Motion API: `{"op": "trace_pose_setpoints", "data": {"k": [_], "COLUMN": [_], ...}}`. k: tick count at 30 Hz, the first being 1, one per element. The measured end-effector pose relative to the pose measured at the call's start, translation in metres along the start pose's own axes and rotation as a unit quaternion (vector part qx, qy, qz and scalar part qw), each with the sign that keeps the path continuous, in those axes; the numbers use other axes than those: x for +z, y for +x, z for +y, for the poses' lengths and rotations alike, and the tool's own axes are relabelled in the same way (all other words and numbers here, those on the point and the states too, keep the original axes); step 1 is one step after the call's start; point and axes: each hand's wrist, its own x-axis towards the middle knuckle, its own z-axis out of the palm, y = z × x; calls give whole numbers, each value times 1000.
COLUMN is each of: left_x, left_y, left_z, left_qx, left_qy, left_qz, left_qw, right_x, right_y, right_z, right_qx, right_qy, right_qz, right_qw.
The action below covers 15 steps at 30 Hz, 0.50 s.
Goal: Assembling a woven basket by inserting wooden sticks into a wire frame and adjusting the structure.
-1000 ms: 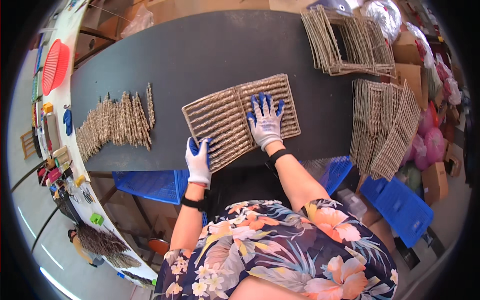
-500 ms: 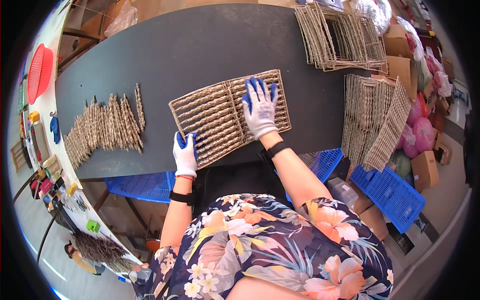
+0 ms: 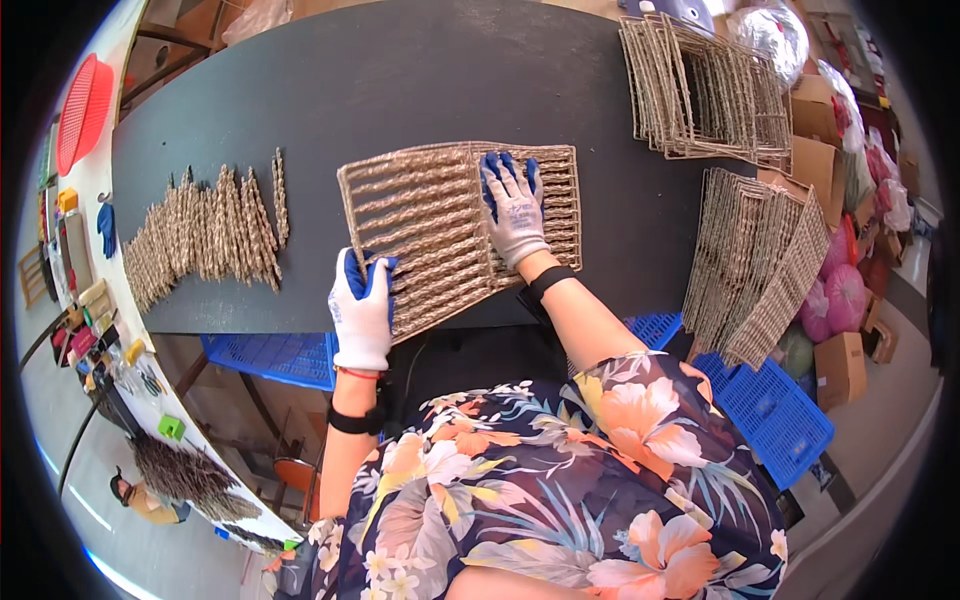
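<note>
A rectangular panel of tan braided strands in a wire frame is in front of me, its left side tilted up off the dark table. At its lower left edge, my left hand, in a white glove with blue palm and fingers, grips the frame between thumb and fingers. My right hand, gloved alike, lies flat on the panel's right half with fingers stretched out. The panel's middle bar runs close to the right hand's fingers.
Loose braided strands lie in a row on the left of the table. Open wire frames stand at the far right, with finished-looking panels stacked nearer. Blue crates, cardboard boxes and a person are beyond the table.
The panel's left side has come up higher, lifted by my left hand. My right hand stays flat on the right half. The view has turned slightly.
</note>
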Motion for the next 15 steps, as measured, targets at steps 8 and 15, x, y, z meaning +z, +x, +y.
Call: {"op": "trace_pose_setpoints", "data": {"k": [8,15], "left_x": [5,9], "left_y": [-9,-94], "left_z": [-72,-11], "left_qx": [-16,72], "left_qy": [-30,111], "left_qz": [24,-52], "left_qw": [999,990], "right_x": [-27,-2], "right_y": [-42,-66], "right_z": [-5,-15], "right_qx": [21,57], "right_qy": [94,-35], "right_qz": [96,-75], "right_qw": [991,995]}}
